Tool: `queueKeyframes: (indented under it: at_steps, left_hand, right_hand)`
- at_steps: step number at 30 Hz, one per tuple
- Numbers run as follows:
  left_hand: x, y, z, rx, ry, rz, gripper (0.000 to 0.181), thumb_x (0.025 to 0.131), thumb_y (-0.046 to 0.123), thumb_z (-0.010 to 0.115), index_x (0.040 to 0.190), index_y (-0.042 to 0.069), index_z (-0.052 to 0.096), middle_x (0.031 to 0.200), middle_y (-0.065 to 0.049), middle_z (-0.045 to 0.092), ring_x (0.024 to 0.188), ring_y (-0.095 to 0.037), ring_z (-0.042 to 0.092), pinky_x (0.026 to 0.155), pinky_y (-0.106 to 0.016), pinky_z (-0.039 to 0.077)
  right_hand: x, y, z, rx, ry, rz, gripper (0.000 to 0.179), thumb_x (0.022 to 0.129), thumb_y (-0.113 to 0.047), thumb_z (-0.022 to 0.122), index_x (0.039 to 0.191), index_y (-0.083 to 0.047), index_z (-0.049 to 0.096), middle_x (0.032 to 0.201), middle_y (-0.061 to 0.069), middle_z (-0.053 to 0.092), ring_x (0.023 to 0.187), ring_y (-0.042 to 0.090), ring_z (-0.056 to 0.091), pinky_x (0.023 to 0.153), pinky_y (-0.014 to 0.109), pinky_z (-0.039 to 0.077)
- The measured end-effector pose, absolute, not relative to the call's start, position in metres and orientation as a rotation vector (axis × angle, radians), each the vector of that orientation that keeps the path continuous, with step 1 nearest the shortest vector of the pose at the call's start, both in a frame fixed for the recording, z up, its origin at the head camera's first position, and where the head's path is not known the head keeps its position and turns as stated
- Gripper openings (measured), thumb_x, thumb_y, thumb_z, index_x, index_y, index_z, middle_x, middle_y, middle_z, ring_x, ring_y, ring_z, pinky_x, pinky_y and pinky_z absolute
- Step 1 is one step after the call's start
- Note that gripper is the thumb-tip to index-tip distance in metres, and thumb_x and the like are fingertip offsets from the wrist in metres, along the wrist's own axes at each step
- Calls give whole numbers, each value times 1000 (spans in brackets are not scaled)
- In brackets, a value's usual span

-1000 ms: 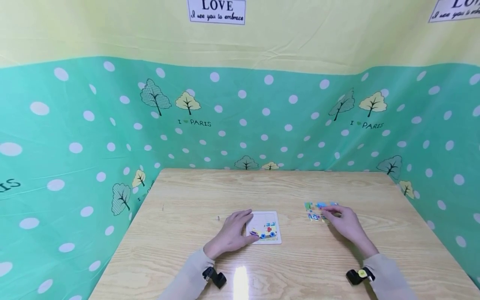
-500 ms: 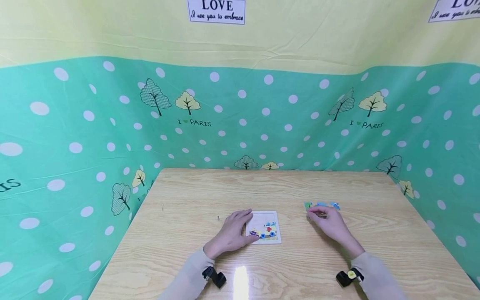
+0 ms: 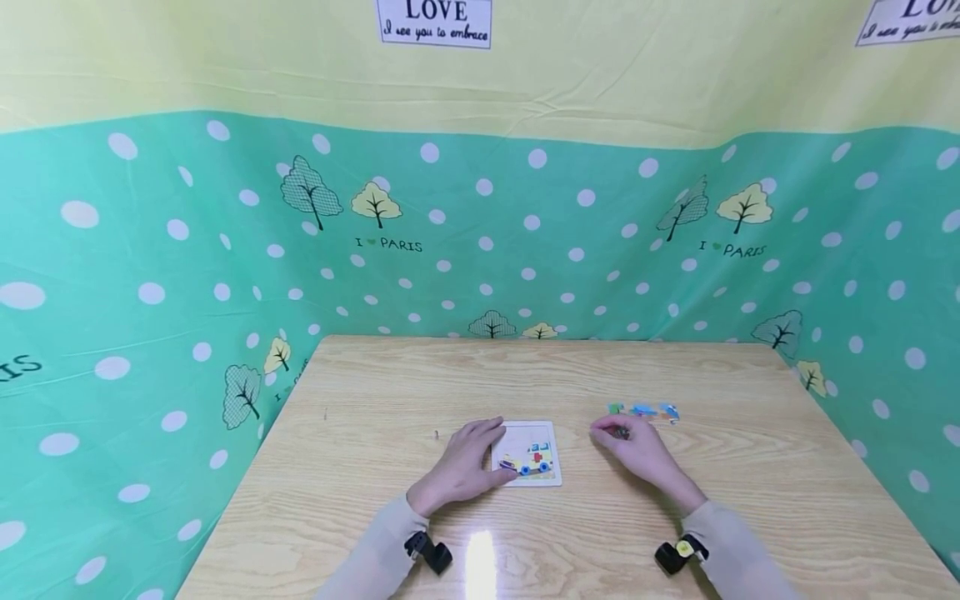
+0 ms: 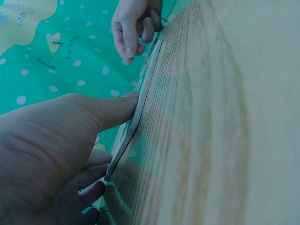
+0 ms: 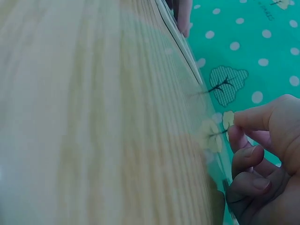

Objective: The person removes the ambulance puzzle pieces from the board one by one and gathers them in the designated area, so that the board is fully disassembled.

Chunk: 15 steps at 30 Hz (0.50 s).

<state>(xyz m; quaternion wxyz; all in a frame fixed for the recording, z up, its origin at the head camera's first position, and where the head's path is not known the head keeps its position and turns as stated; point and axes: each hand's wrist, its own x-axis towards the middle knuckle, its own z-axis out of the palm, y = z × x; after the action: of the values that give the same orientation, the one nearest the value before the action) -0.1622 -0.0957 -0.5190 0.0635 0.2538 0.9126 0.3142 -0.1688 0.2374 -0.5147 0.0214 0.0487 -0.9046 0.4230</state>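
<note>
Tray (image 3: 519, 438) flat on the table (image 3: 600, 525), a bit to the 5 o'clock side of the table's middle, squarish, white rim, rounded corners, plain pale surface across its far half. Near half shows a yellow vehicle (image 3: 537, 458): red cross, two blue windows, blue wheels, low part toward 9 o'clock, tall windowed part toward 3. Vehicle's long axis runs about 9 to 3, upright as seen by the wearer. Tray sides run roughly 12–6 and 9–3; too near square to call a long axis. Left hand (image 3: 465, 467) sits at the tray's 9 o'clock, fingers relaxed and spread, tips toward 1 o'clock, touching the far left part; thumb toward 3, touching the near left part. Right hand (image 3: 637, 450) is off the tray at its 3 o'clock, well apart, fingers curled, thumb and index tips together, pointing to about 10; cannot tell whether a piece is between them. Loose pieces (image 3: 643, 410), blue and green with orange bits, lie at the tray's 2 o'clock, just past the right hand's 12, group stretching 9 to 3; hand may cover some. Polka-dot curtain (image 3: 510, 200) at 12 behind the table.
</note>
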Motion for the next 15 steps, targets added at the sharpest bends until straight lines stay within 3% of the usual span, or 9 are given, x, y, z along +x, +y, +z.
queueKeyframes:
  at_steps: [8, 15]
  left_hand:
    - [-162, -95, -518, 767, 2753, 950, 81, 95, 49, 73, 158, 4, 49, 170, -13, 42, 157, -38, 35, 129, -63, 26]
    - [-161, -96, -517, 774, 2751, 957, 80, 95, 47, 73, 157, 2, 50, 169, -14, 43, 157, -39, 35, 129, -64, 26]
  right_hand:
    - [-169, 221, -514, 206, -2843, 1327, 14, 100, -18, 75, 110, -12, 81, 108, 3, 80, 100, 15, 69, 90, 32, 55]
    - [-168, 205, -513, 213, -2871, 1362, 12, 99, -18, 76, 109, -15, 81, 108, 0, 80, 98, 12, 68, 89, 31, 55]
